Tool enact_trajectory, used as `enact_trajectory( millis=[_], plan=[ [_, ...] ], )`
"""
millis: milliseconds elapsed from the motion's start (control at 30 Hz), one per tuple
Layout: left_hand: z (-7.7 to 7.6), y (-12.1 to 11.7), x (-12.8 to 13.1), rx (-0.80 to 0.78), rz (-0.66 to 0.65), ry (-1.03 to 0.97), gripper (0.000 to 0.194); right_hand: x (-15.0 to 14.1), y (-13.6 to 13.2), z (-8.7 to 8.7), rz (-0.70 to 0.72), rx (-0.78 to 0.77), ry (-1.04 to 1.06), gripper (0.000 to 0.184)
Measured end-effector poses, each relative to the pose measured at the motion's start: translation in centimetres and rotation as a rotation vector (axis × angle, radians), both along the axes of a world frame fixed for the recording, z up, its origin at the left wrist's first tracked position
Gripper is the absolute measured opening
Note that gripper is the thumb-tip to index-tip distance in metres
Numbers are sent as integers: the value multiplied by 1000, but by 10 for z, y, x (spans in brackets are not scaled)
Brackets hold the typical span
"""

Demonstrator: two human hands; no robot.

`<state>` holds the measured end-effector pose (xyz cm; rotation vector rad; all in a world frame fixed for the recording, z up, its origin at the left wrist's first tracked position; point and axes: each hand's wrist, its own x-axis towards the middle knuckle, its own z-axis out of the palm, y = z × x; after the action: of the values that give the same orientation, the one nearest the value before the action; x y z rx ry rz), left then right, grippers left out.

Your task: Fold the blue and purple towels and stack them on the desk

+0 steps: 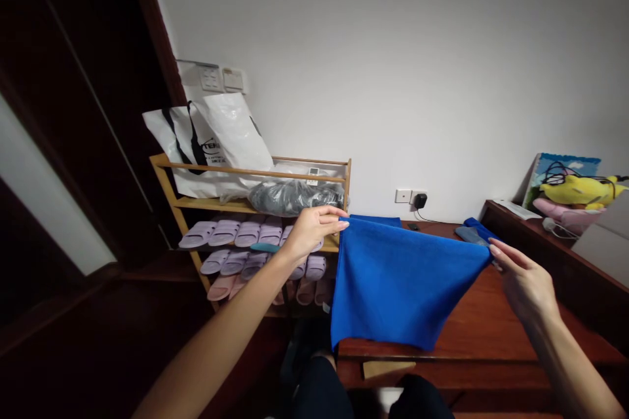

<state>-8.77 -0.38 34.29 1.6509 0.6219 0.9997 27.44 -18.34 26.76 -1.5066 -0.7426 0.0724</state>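
Note:
A plain blue cloth (398, 281) hangs stretched between my two hands, over the front part of a reddish-brown wooden desk (481, 321). My left hand (317, 229) pinches its upper left corner between thumb and fingers. At the upper right corner, my right hand (523, 275) grips it the same way. The lower edge droops near the desk's front edge. Behind the cloth, another piece of blue fabric (376, 220) shows at the desk's back left. More blue fabric (479, 230) lies at the back right, beside a greyish-blue item (469, 236).
Left of the desk stands a wooden shoe rack (171, 193) with several lilac slippers (226, 230), white bags (236, 137) and a clear plastic bag (295, 198). A black plug (419, 200) sits in the wall socket. A raised ledge at right carries a yellow plush toy (580, 190).

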Motion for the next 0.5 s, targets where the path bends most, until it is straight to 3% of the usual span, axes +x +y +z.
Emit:
enact_trajectory(
  millis=[167, 300, 500],
  plan=[
    [4, 4, -4, 3, 35, 12, 34, -7, -7, 21, 124, -145, 52, 52],
    [3, 9, -4, 15, 53, 36, 33, -9, -7, 29, 202, -198, -116, 45],
    [1, 19, -5, 178, 110, 172, 27, 0, -5, 26, 38, -286, -448, 48]
  ],
)
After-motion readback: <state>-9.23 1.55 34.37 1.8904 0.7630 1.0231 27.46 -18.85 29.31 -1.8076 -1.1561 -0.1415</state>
